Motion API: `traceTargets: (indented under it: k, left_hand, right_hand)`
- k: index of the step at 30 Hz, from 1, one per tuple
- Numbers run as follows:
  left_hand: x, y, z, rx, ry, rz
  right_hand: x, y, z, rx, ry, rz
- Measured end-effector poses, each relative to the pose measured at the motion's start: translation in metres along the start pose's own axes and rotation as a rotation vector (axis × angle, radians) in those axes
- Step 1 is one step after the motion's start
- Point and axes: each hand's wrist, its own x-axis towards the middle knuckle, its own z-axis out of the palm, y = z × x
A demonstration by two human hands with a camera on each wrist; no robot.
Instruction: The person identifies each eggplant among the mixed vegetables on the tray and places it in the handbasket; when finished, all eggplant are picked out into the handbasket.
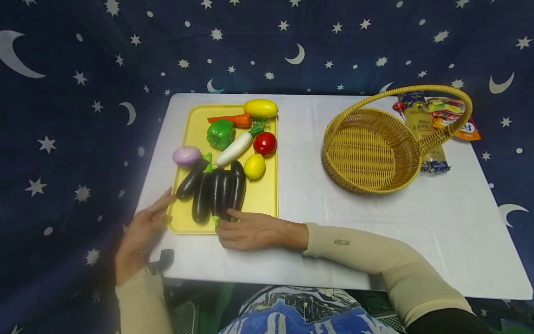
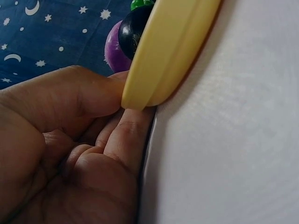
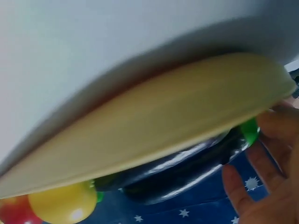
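Observation:
A yellow tray (image 1: 263,202) lies on the left part of the table, with several dark eggplants (image 1: 201,197) side by side in its near half. My left hand (image 1: 139,236) is at the tray's left edge near the front corner; in the left wrist view its thumb and fingers touch the tray rim (image 2: 163,56). Over the tray's front edge, my right hand (image 1: 250,230) has its fingers at the near ends of the eggplants. In the right wrist view those fingers are spread beside a green eggplant stem (image 3: 250,130), with the tray wall (image 3: 154,116) in front.
Also on the tray are a purple onion (image 1: 187,156), green pepper (image 1: 220,134), carrot (image 1: 233,121), white radish (image 1: 235,148), tomato (image 1: 264,144), lemon (image 1: 255,167) and yellow oblong fruit (image 1: 260,109). A wicker basket (image 1: 371,188) stands right, with packaged food (image 1: 419,120) behind its handle.

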Motion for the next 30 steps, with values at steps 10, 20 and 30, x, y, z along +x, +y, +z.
traceTargets:
  k: [10,20,30]
  left_hand:
    - [0.001,-0.001,-0.002,0.021,-0.006,0.076]
    - [0.0,-0.004,-0.003,0.047,0.007,0.045]
    - [0.0,-0.004,-0.001,0.033,0.002,0.068]
  right_hand:
    - [0.011,0.004,-0.001,0.046,0.039,0.007]
    - [0.015,0.006,-0.003,0.002,0.068,0.013]
    - [0.009,0.011,-0.013,-0.033,0.089,-0.04]
